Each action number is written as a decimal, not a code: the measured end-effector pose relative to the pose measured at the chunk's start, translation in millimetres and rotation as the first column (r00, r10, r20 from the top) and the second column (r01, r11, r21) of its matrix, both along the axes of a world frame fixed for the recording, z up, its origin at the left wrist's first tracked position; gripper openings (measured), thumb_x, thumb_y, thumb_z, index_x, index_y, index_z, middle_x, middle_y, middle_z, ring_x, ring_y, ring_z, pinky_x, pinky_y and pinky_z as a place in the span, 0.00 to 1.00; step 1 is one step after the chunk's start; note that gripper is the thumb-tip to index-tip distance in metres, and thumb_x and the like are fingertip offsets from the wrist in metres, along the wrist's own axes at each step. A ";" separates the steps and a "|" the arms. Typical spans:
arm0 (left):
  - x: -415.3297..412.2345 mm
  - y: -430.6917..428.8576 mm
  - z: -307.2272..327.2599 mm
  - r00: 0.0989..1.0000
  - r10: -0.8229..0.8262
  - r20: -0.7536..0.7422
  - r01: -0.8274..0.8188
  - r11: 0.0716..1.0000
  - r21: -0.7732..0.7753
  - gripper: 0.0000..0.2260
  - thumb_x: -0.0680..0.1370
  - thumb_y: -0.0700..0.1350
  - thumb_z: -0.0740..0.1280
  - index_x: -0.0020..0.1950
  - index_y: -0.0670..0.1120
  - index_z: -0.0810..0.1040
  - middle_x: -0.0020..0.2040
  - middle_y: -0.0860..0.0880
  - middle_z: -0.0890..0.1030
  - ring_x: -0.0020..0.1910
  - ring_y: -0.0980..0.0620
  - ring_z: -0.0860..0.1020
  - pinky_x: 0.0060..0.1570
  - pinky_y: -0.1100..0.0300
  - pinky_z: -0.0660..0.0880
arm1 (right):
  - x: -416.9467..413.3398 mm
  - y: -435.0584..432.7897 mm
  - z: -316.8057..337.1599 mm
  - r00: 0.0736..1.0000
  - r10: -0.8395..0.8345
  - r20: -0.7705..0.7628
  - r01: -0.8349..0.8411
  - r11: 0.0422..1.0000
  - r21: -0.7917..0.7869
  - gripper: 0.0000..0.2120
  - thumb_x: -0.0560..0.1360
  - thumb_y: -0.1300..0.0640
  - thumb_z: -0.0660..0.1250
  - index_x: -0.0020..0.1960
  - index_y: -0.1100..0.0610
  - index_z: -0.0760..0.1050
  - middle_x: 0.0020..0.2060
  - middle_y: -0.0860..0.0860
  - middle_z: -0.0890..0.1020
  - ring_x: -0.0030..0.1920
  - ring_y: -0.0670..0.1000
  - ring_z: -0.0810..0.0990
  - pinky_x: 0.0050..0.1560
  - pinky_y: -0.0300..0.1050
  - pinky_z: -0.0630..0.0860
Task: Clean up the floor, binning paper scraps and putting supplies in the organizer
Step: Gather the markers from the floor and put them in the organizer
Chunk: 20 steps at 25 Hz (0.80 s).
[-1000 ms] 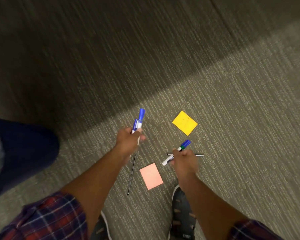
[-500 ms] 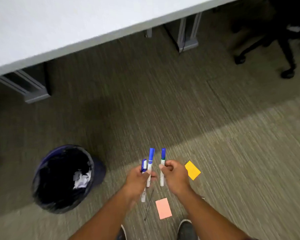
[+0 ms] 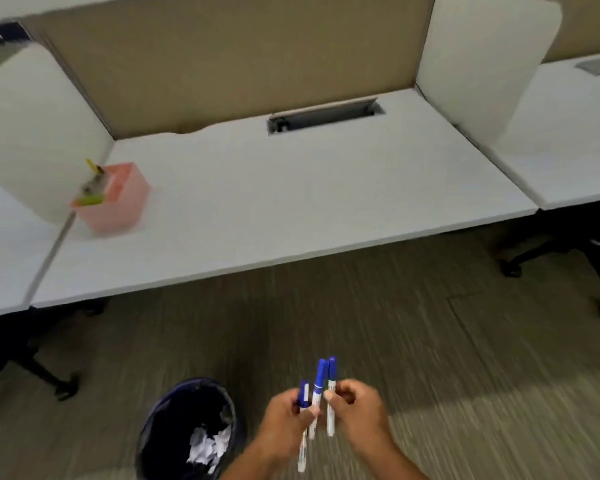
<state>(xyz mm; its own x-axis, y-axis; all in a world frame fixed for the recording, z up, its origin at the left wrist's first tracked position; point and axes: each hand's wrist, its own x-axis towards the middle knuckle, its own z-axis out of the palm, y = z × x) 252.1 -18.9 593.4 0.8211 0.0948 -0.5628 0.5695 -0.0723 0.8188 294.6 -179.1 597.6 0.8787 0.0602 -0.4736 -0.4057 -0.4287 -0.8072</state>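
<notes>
You could drop a marker on the way to the pink organizer (image 3: 113,199), which sits on the desk (image 3: 291,216) well beyond the bin (image 3: 187,431): your left hand (image 3: 286,422) clamps two blue-capped markers (image 3: 310,403) in one loose bunch, and the lower one already hangs far below your fist. Your right hand (image 3: 355,415) pinches a third marker (image 3: 331,396) upright, touching the left pair, so passing it across near the bin risks a slip into the crumpled paper (image 3: 208,445). Both forearms reach forward together, just right of the bin, caps pointing up.
</notes>
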 end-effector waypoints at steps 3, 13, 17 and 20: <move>25.8 31.6 34.3 0.998 0.050 0.045 -0.053 0.996 0.068 0.17 0.67 0.43 0.76 0.54 0.43 0.84 0.47 0.43 0.89 0.46 0.52 0.83 0.52 0.54 0.79 | 33.4 34.4 40.1 0.996 0.090 0.010 -0.090 0.994 -0.056 0.07 0.69 0.57 0.78 0.37 0.48 0.83 0.32 0.39 0.86 0.34 0.38 0.83 0.42 0.40 0.80; 142.8 221.7 130.6 0.974 0.223 0.028 -0.224 0.959 0.171 0.08 0.73 0.41 0.77 0.47 0.53 0.85 0.44 0.51 0.88 0.46 0.58 0.84 0.51 0.67 0.79 | 162.0 254.1 147.7 0.964 0.266 -0.003 -0.264 0.958 -0.110 0.11 0.72 0.58 0.77 0.42 0.45 0.77 0.39 0.41 0.83 0.43 0.37 0.80 0.41 0.28 0.69; 184.9 292.1 163.9 0.956 0.277 0.096 -0.292 0.934 0.208 0.06 0.78 0.46 0.74 0.53 0.54 0.84 0.48 0.55 0.87 0.51 0.57 0.84 0.61 0.59 0.80 | 206.1 335.4 178.1 0.942 0.326 0.075 -0.319 0.943 -0.095 0.08 0.76 0.55 0.74 0.50 0.47 0.76 0.47 0.44 0.83 0.45 0.41 0.80 0.49 0.33 0.73; 211.3 337.9 187.1 0.937 0.314 0.152 -0.344 0.902 0.261 0.05 0.80 0.46 0.72 0.55 0.55 0.82 0.50 0.58 0.85 0.51 0.58 0.84 0.57 0.65 0.79 | 237.5 386.6 196.0 0.919 0.364 0.148 -0.354 0.931 -0.094 0.07 0.77 0.54 0.72 0.53 0.49 0.77 0.48 0.45 0.83 0.46 0.43 0.81 0.52 0.35 0.74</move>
<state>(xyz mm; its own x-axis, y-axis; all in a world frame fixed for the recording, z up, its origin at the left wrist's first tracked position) 463.5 319.0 780.5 0.7681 0.5103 -0.3868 0.5135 -0.1300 0.8482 532.2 207.5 793.6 0.8681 0.3601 -0.3416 -0.0825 -0.5740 -0.8147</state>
